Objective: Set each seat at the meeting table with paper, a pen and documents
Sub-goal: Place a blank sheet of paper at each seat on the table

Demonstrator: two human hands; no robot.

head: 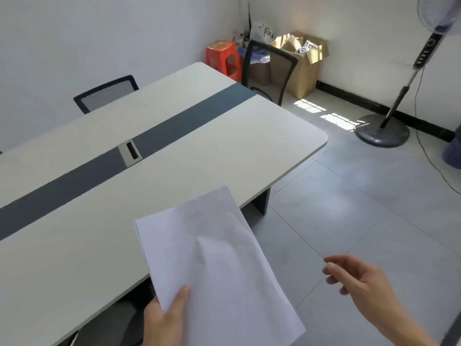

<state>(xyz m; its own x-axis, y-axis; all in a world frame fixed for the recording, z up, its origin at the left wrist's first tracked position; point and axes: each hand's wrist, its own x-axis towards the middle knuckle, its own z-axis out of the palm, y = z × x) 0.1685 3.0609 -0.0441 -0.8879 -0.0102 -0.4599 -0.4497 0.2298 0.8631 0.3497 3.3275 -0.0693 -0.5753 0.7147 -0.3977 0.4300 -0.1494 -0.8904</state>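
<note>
I see 2 bare hands, the left hand [164, 320] and the right hand [361, 278], with no rings, watch or gloves. My right forearm is bare too, no sleeve showing.

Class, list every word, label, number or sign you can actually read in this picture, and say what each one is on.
None can be read.
Paper sheets in the left hand: faint marks, too pale to read.
Cards in the cardboard box: black-and-white square patterns, no legible text.
Orange stool top: blurred print.
Fan control panel: too small.
</note>
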